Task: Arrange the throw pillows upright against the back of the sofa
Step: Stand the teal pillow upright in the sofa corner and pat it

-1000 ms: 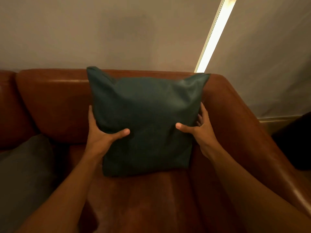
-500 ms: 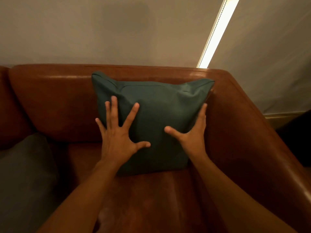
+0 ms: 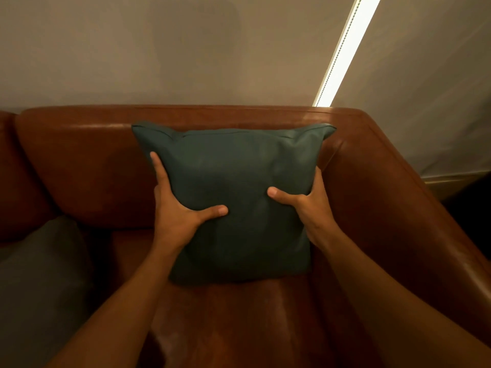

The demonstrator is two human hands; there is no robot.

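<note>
A dark green throw pillow [image 3: 233, 181] stands upright on the brown leather sofa's seat, its top edge leaning on the sofa back [image 3: 87, 160] in the right corner. My left hand [image 3: 175, 208] grips its left side, thumb across the front, fingers behind the edge. My right hand [image 3: 308, 200] grips its right side the same way, between the pillow and the armrest. A second, grey pillow [image 3: 39, 274] lies lower left on the seat, partly out of frame.
The sofa's right armrest [image 3: 414, 208] runs down the right side, close to the green pillow. Bare seat leather [image 3: 239, 322] lies in front of the pillow. A pale blind with a bright gap [image 3: 345, 49] hangs behind the sofa.
Half a second ago both hands lay flat and spread on the pillow's front. Now they have slid to its sides and closed on the edges. The pillow stays against the sofa back.
</note>
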